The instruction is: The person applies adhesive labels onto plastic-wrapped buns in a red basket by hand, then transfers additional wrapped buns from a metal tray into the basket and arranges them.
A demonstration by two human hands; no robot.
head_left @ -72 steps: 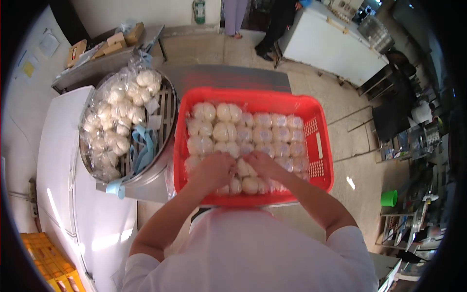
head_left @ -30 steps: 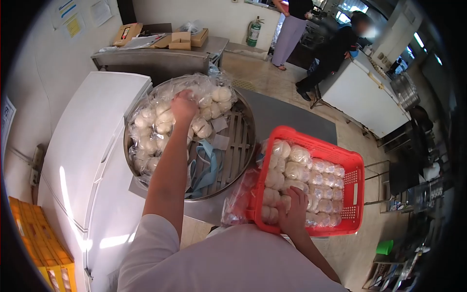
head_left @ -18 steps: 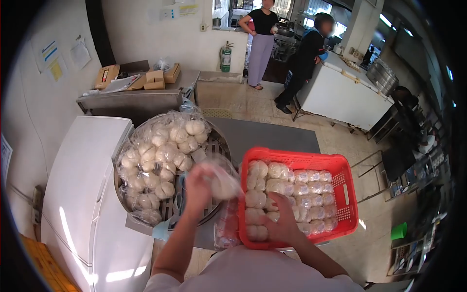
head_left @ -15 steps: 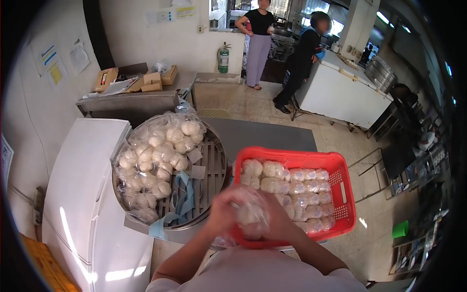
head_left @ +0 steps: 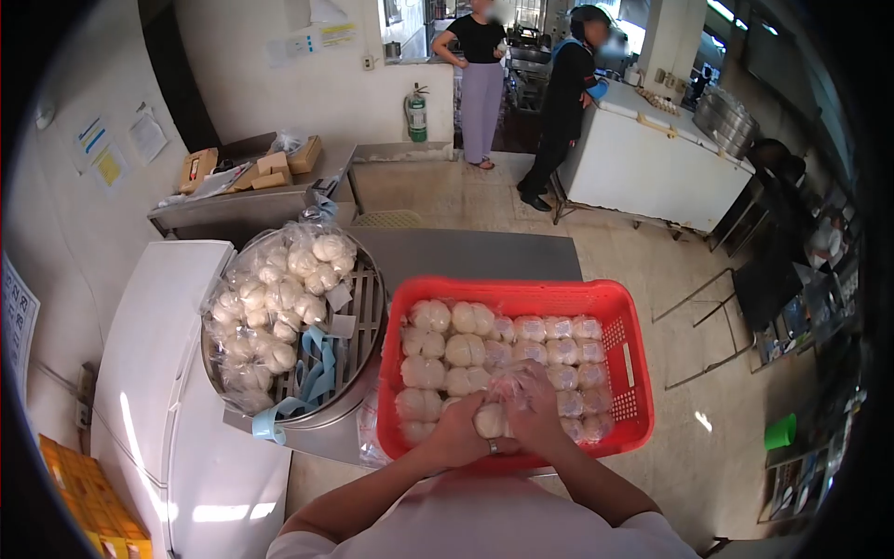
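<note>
Over the near edge of a red crate [head_left: 521, 291], my left hand [head_left: 458, 433] is closed round a wrapped bun pack [head_left: 489, 419]. My right hand [head_left: 533, 405] grips the same pack from the other side, fingers on its clear plastic. Rows of wrapped buns [head_left: 559, 352] fill much of the crate, larger ones on its left and smaller ones on its right. To the left stands a round metal steamer tray [head_left: 372, 321] with a slatted base. Bagged buns [head_left: 279, 298] are heaped in it beside a light blue strap [head_left: 317, 368].
The crate and tray stand on a grey metal table [head_left: 484, 252]. A white freezer [head_left: 154, 335] is at the left, with yellow crates [head_left: 88, 494] below. Two people stand at the back near a white chest [head_left: 652, 168]. A green bin [head_left: 780, 430] is at the right.
My left hand went from the tray to the crate, carrying a wrapped pack, and my right hand joined it on the pack. The view has swung, most recently bringing the crate towards the middle.
</note>
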